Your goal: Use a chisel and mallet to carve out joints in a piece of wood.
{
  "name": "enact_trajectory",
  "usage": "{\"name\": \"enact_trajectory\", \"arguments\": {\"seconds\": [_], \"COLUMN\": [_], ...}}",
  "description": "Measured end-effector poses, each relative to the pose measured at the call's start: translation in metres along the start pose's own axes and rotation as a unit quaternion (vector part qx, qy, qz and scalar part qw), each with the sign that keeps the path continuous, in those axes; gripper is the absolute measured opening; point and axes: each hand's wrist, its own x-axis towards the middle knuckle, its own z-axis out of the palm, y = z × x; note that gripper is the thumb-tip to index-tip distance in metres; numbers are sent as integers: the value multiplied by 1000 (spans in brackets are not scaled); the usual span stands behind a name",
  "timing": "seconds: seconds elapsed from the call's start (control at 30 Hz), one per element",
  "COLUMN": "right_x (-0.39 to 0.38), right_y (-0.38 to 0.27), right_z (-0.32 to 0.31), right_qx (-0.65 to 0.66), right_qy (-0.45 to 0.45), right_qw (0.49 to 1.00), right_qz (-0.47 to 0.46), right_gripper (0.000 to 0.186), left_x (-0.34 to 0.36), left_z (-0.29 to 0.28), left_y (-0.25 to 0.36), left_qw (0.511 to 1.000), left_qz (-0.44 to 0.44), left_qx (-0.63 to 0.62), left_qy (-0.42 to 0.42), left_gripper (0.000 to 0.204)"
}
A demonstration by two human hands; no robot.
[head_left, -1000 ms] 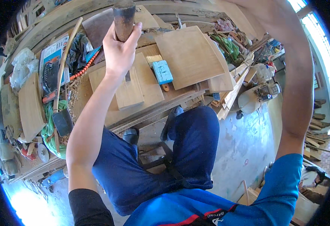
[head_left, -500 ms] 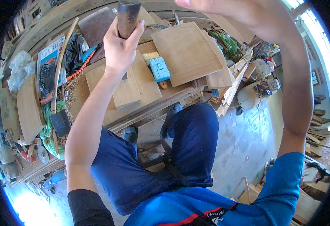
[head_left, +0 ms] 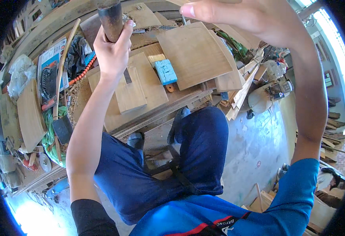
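My left hand (head_left: 113, 55) is wrapped round the dark cylindrical handle of a chisel (head_left: 110, 21). Below the fist, its flat blade (head_left: 128, 76) slants down over a small wooden block (head_left: 131, 94). That block lies on a wider pale board (head_left: 153, 84) on the workbench. At the top, my right hand (head_left: 235, 15) is raised with its thumb stretched leftward; the other fingers are cut off by the frame, so I cannot tell what they hold. Beside the block rests a turquoise piece (head_left: 166, 72) with an orange rounded end.
A large square board (head_left: 196, 55) lies to the right on the bench. Leftward are a leaning wooden stick (head_left: 64, 59), a black plastic bag (head_left: 77, 55) and a green bag (head_left: 50, 135). Wood strips (head_left: 245, 88) jut over the right edge near a compressor-like machine (head_left: 273, 94).
My left hand has shifted left and slightly down with the chisel, whose handle now leans further left. My right thumb has come lower into view.
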Motion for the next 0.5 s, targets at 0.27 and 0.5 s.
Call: {"name": "enact_trajectory", "arguments": {"seconds": [0.27, 0.5], "right_x": [6, 6], "right_y": [-15, -13], "right_z": [4, 3], "right_qx": [-16, -41], "right_qy": [-17, -17], "right_qw": [998, 999], "right_qz": [63, 21], "right_gripper": [52, 53], "left_x": [1, 4], "left_z": [8, 1], "left_y": [-7, -8], "left_qw": [998, 999], "left_qz": [44, 21], "left_qx": [51, -10], "left_qy": [-23, -23], "left_gripper": [16, 16]}}
